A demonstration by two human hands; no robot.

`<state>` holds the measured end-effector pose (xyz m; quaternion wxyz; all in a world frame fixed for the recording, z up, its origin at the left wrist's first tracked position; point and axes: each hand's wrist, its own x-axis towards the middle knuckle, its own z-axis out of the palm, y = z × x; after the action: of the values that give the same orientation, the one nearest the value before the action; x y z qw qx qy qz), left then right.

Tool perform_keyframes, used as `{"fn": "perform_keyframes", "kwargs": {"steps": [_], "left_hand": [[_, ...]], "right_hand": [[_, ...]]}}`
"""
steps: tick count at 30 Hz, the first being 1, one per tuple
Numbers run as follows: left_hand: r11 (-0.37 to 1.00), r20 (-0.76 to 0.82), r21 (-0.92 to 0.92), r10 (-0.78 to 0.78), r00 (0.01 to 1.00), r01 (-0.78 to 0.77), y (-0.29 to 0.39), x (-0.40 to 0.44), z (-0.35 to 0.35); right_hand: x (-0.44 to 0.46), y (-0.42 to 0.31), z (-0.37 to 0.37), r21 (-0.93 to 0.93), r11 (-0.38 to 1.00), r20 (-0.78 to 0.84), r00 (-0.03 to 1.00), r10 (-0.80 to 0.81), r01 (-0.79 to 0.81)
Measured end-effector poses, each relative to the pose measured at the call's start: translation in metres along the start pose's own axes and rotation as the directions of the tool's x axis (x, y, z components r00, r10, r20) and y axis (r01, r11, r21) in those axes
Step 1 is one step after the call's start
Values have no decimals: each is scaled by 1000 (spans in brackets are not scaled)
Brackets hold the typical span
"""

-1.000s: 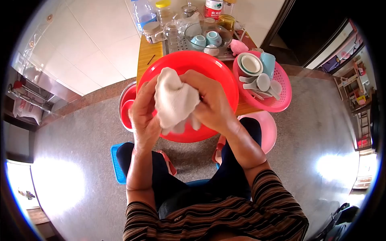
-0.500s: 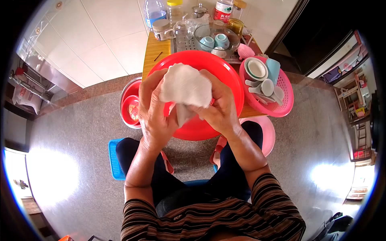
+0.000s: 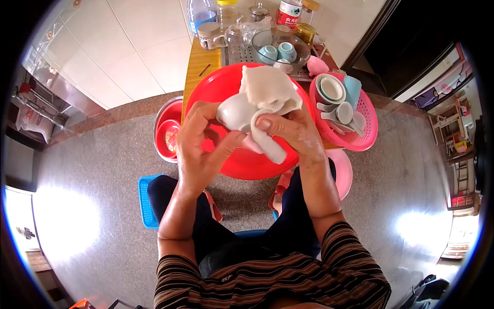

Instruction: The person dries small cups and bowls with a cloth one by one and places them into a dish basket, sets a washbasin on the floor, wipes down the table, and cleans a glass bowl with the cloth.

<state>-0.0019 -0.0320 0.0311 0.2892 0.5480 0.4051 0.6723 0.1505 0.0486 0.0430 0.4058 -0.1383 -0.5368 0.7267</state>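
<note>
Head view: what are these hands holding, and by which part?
The left hand holds a glossy white rounded dish by its left side; the right hand pinches an off-white fabric cloth at its bunched middle.

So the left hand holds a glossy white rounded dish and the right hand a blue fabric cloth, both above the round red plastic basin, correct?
Not quite: the head view shows the right hand holding a white fabric cloth, not a blue one. The rest stands.

Probably a home: tiled wall (image 3: 139, 31), glass teapot (image 3: 236, 39), pink basket (image 3: 368, 123) of bowls (image 3: 331, 89) and spoons (image 3: 344, 110).
</note>
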Motion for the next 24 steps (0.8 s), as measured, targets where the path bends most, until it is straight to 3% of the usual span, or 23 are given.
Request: {"fn": "perform_keyframes", "kwargs": {"steps": [1,2,4,6,8,10,11,12,13,14,16,18,21,22,24], "left_hand": [[948,28,308,73,997,-78,6,1,0],[798,77,583,133,988,-152,9,1,1],[747,120,635,158,980,-198,-3,-4,3],[691,161,682,179,971,-241,-7,-5,5],[792,123,573,172,977,-212,-4,-2,7],[806,179,556,120,977,-201,0,-5,5],[972,113,234,-15,993,-12,0,-7,6],[976,98,-129,-165,981,177,-1,-9,7],[916,157,-344,-163,974,208,-7,-8,4],[916,157,-343,-162,974,207,-9,-8,6],[775,-37,-600,-272,961,197,-8,-5,15],[809,-58,-554,-273,960,196,-15,-7,13],[680,121,-672,-291,949,294,-16,-10,13],[714,130,-626,-303,944,315,-19,-11,12],[807,179,-490,-278,944,330,-18,-11,9]], "right_hand": [[3,1,-1,-116,990,56,996,-71,77],[4,1,-2,-226,961,120,984,-135,159],[5,7,4,-245,950,100,980,-173,193],[9,14,3,-405,873,91,962,-259,273],[7,7,5,-438,852,92,957,-275,287],[3,-2,8,10,999,-111,993,-32,34],[4,2,3,91,996,-101,995,4,5],[2,0,7,91,996,-101,995,3,6],[-2,-4,15,117,993,-106,994,-6,18],[-3,-4,21,143,989,-110,994,-15,30],[2,11,20,-87,976,-8,980,-199,198],[4,19,23,-237,920,-7,946,-325,314],[1,11,18,-245,929,-18,957,-289,276],[0,9,18,-245,930,-16,958,-286,274],[-2,6,18,25,990,-208,970,-128,136]]}}
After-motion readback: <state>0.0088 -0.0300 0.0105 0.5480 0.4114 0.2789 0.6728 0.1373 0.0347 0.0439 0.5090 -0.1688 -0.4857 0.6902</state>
